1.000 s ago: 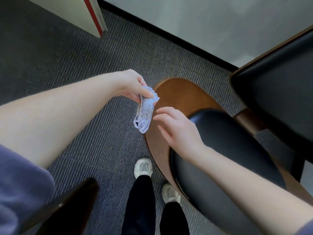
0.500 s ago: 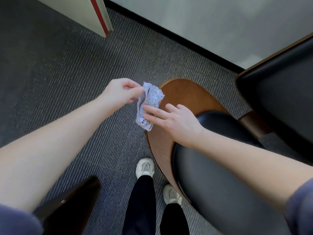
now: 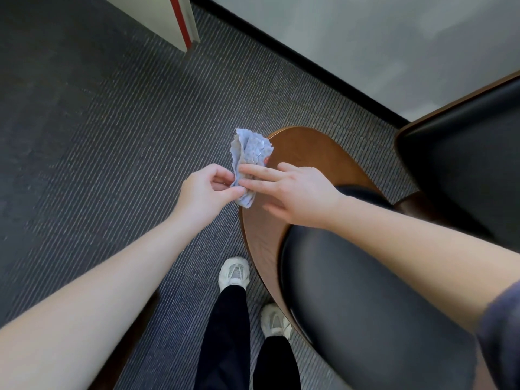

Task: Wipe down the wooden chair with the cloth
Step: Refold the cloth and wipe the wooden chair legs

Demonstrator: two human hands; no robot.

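A crumpled pale blue cloth [image 3: 249, 156] stands upright at the left edge of the wooden chair [image 3: 304, 153], which has a brown curved shell and a black padded seat. My left hand [image 3: 206, 190] pinches the cloth's lower part between thumb and fingers. My right hand [image 3: 292, 190] reaches across the wood, its straight fingers lying on the cloth from the right. The lowest fold of the cloth is partly hidden between the two hands.
Dark striped carpet [image 3: 98, 136] covers the floor. A second black chair [image 3: 464, 170] stands at the right. A white panel with a red edge [image 3: 180, 21] hangs at the top. My white shoes [image 3: 235, 273] stand beside the chair. A dark chair part [image 3: 132, 342] lies at the lower left.
The cloth has turned from hanging down to standing up. My left hand dropped to grip its lower end, and my right hand's fingers moved onto it.
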